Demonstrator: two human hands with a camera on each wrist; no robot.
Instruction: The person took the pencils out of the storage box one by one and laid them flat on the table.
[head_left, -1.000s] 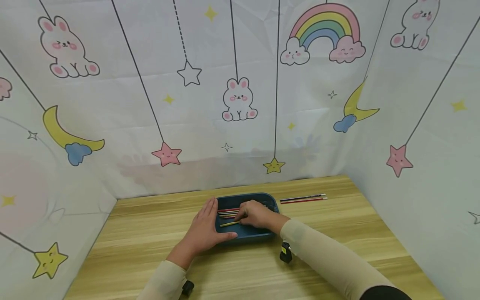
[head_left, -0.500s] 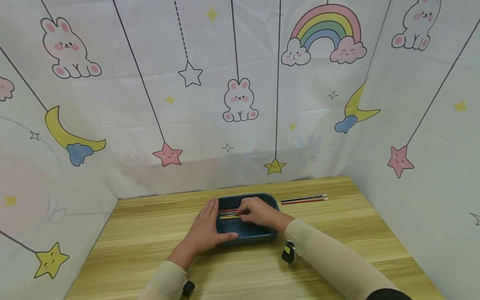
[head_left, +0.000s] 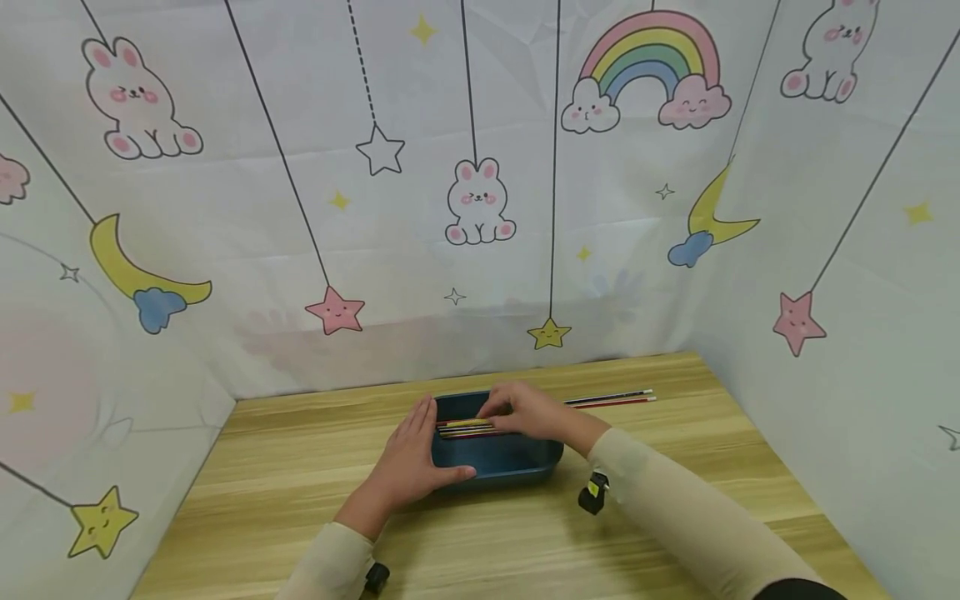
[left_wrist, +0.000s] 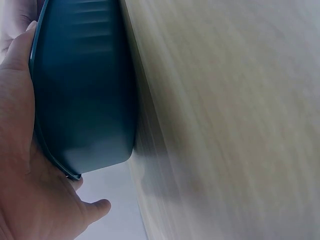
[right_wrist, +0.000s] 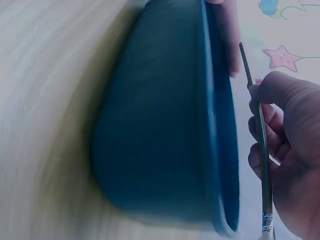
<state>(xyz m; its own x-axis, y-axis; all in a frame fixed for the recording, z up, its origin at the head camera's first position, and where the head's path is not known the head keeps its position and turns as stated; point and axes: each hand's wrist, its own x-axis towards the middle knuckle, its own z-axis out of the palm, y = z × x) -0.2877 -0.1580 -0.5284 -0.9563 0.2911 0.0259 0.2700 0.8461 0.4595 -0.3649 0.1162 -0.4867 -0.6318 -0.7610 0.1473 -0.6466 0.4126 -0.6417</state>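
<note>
A dark blue-green rectangular tray [head_left: 495, 467] stands on the table. My left hand [head_left: 407, 462] lies against its left end, fingers straight along the side and thumb stretched over the front rim. With thumb and fingers, my right hand [head_left: 531, 410] pinches a yellowish pencil [right_wrist: 263, 150] above the tray, its white-ended tail showing past the palm in the right wrist view. Beneath that pencil, several striped pencils [head_left: 459, 435] lie side by side in the tray, their right ends hidden by the right hand. The left wrist view shows the tray's outer wall [left_wrist: 85, 90].
Two pencils [head_left: 617, 402], one dark and one red, lie on the wood-grain table [head_left: 675, 492] right of the tray. A white printed curtain [head_left: 405, 350] encloses the table behind and on both sides.
The right hand has moved back and to the right. The yellowish pencil has risen from the front of the tray, up over the row of pencils. The left hand has stayed put.
</note>
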